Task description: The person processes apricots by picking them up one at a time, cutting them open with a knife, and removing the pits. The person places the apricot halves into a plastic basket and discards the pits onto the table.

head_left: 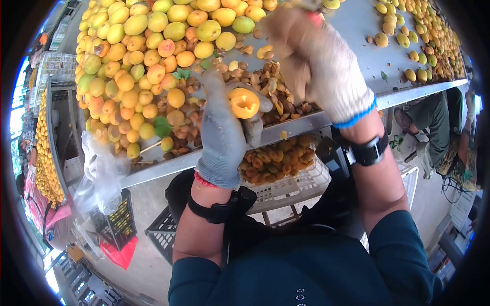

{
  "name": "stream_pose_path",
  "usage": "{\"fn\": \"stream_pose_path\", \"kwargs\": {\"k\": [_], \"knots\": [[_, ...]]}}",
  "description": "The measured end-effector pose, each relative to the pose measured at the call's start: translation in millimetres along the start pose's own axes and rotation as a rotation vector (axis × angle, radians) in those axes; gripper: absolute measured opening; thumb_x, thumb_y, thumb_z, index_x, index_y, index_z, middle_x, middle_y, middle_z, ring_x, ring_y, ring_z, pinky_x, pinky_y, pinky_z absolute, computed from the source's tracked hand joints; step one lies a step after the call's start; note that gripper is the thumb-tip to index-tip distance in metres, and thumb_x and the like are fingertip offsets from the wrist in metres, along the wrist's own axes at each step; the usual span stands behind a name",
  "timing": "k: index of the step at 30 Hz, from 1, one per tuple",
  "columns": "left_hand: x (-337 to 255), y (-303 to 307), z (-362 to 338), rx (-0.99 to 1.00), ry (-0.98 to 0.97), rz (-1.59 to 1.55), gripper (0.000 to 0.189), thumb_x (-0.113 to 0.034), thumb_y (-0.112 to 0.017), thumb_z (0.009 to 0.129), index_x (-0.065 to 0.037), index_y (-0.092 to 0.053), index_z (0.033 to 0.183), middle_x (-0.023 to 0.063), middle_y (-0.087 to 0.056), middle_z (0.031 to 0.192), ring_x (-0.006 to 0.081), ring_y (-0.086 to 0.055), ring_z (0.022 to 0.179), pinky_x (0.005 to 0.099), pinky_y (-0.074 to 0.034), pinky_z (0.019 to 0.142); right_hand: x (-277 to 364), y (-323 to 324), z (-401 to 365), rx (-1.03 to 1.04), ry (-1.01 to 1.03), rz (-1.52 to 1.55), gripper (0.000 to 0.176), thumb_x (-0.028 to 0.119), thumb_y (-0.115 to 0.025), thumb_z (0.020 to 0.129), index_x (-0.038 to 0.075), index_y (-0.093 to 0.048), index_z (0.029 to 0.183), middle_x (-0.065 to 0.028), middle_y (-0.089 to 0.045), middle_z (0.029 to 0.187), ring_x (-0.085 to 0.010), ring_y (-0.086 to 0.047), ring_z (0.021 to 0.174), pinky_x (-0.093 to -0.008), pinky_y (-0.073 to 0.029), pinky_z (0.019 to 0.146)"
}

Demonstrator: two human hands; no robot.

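Observation:
My left hand point(222, 122), in a grey glove, holds an opened apricot point(244, 103) between thumb and fingers, its hollow inside showing. To the right, above the table edge, is my right hand point(316, 61) in a whitish knit glove with a blue cuff. Its fingers are curled and blurred by motion; a bit of red shows at the top, but what it grips I cannot make out. Between and behind the hands lie many brown apricot pits point(278, 92). Whole yellow, orange and greenish apricots point(153, 61) are heaped beyond my left hand.
Below the metal table edge point(326, 120), a white crate point(286, 191) holds opened apricots point(278, 160). A plastic bag point(99, 173) hangs at the left edge, near a dark crate point(120, 219). More apricots point(434, 35) lie at the far right, where another person point(434, 120) sits.

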State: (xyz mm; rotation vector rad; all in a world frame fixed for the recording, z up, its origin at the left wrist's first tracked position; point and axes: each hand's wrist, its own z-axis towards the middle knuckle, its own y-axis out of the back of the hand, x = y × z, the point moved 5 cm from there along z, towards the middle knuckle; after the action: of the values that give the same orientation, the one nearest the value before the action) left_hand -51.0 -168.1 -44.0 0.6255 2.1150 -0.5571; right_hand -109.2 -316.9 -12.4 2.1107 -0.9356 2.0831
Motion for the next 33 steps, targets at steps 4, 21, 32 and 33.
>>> {"fn": "stream_pose_path", "kwargs": {"k": [4, 21, 32, 33], "knots": [[-6, 8, -6, -0.079, -0.130, 0.086, 0.076, -0.065, -0.019, 0.101, -0.004, -0.064, 0.095, 0.0003, -0.050, 0.057, 0.0085, -0.038, 0.042, 0.0205, -0.030, 0.042, 7, -28, -18, 0.120, -0.028, -0.557, 0.028, 0.025, -0.069, 0.089, 0.001, -0.069, 0.103, -0.0017, -0.064, 0.078, -0.0067, -0.054, 0.059, -0.0241, -0.044, 0.053], [-27, 3, -35, 0.343, -0.532, 0.195, 0.048, -0.004, -0.050, 0.097, 0.001, -0.043, 0.144, 0.0147, -0.059, 0.129, 0.0155, -0.066, 0.098, 0.0296, -0.055, 0.082, -19, -28, -44, -0.069, -0.332, -0.223, 0.029, 0.030, -0.065, 0.094, 0.002, -0.064, 0.103, 0.0015, -0.056, 0.064, -0.0058, -0.048, 0.044, -0.0214, -0.037, 0.041], [-29, 5, -38, -0.108, -1.078, 1.005, 0.060, -0.006, -0.069, 0.077, -0.001, -0.053, 0.135, 0.0181, -0.067, 0.112, 0.0324, -0.069, 0.090, 0.0369, -0.057, 0.074, -2, -32, -35, 0.020, -0.028, -0.706, 0.023, 0.025, -0.074, 0.083, 0.002, -0.069, 0.086, -0.0011, -0.062, 0.068, -0.0100, -0.059, 0.064, -0.0282, -0.045, 0.054], [-27, 3, -38, -0.099, -1.058, 1.007, 0.061, -0.008, -0.070, 0.077, -0.002, -0.053, 0.135, 0.0175, -0.067, 0.110, 0.0330, -0.069, 0.089, 0.0372, -0.057, 0.073, -5, -30, -36, 0.039, -0.021, -0.652, 0.022, 0.024, -0.073, 0.082, 0.003, -0.069, 0.087, -0.0019, -0.061, 0.066, -0.0094, -0.057, 0.059, -0.0275, -0.044, 0.051]]}}
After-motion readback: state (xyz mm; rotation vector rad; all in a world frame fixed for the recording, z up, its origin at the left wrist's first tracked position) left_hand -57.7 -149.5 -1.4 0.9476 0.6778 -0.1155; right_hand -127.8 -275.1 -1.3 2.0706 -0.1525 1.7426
